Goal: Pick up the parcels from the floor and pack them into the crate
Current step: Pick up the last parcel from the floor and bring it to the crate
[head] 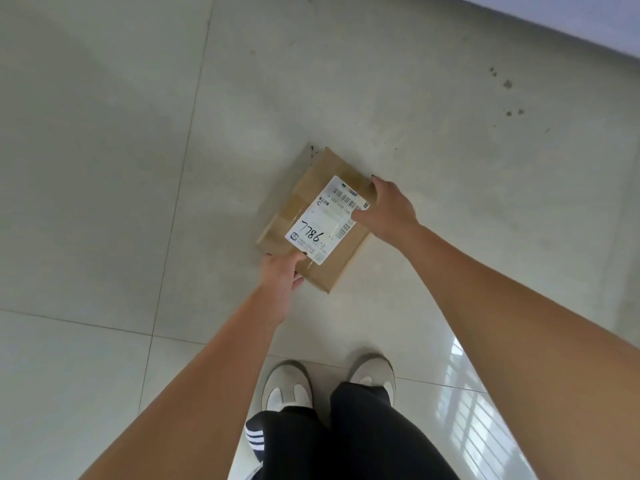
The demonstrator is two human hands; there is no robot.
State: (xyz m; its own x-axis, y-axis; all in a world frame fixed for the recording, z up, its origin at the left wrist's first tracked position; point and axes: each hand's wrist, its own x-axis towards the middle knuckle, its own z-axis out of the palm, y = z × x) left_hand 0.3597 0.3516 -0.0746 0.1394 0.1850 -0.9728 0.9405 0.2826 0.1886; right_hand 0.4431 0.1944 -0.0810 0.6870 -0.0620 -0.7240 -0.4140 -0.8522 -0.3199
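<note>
A flat brown cardboard parcel [304, 199] with a white shipping label marked "7786" sits low over the tiled floor, in the middle of the view. My left hand [280, 278] grips its near corner, thumb on top and fingers under the edge. My right hand [388, 211] clamps its right edge, thumb lying over the label. Whether the parcel rests on the floor or is just off it I cannot tell. No crate is in view.
Pale glossy floor tiles [104, 168] spread all around. My two feet in white shoes [287, 386] stand just behind the parcel. A wall base [571, 15] runs across the top right corner, with a few dark specks on the floor near it.
</note>
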